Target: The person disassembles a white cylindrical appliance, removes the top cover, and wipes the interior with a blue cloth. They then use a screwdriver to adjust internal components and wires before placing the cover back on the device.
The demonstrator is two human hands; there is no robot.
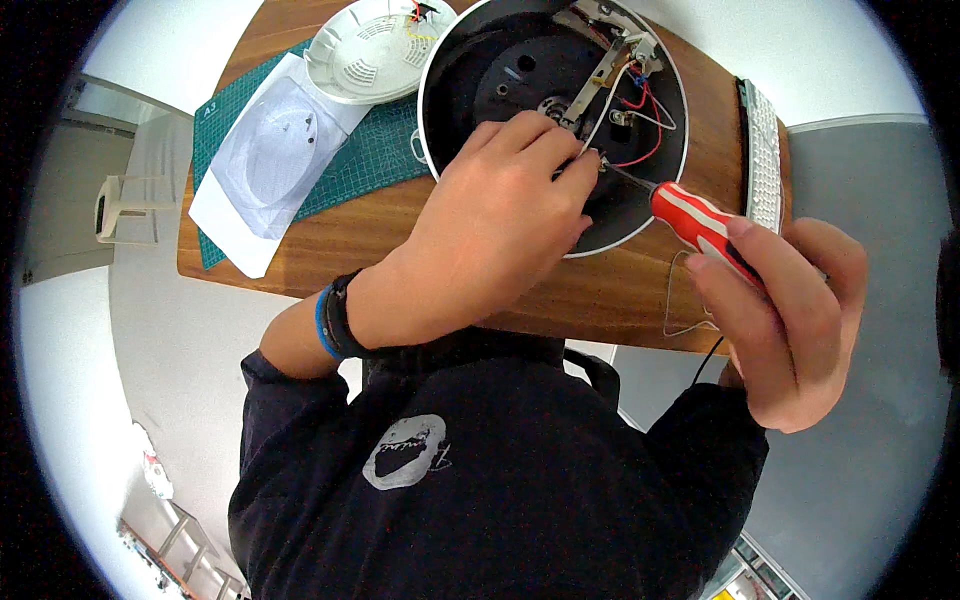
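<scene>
My right hand [795, 320] grips a red and white screwdriver [690, 212], whose shaft points at a small metal fitting [602, 163] inside a round black housing [510, 75] with a white rim. My left hand [505, 205] reaches into the housing from the near side, its fingers bent and pressed around that fitting's area; what they hold is hidden. Red and white wires [648, 150] run from there to components beside a metal bracket [590, 90] in the housing.
On the wooden table [560, 300] lie a green cutting mat [380, 155], white paper with a clear bag and small screws [260, 160], and a pale vented cover [365, 40]. A white keyboard [762, 160] stands right; a white stool [125, 205] is left.
</scene>
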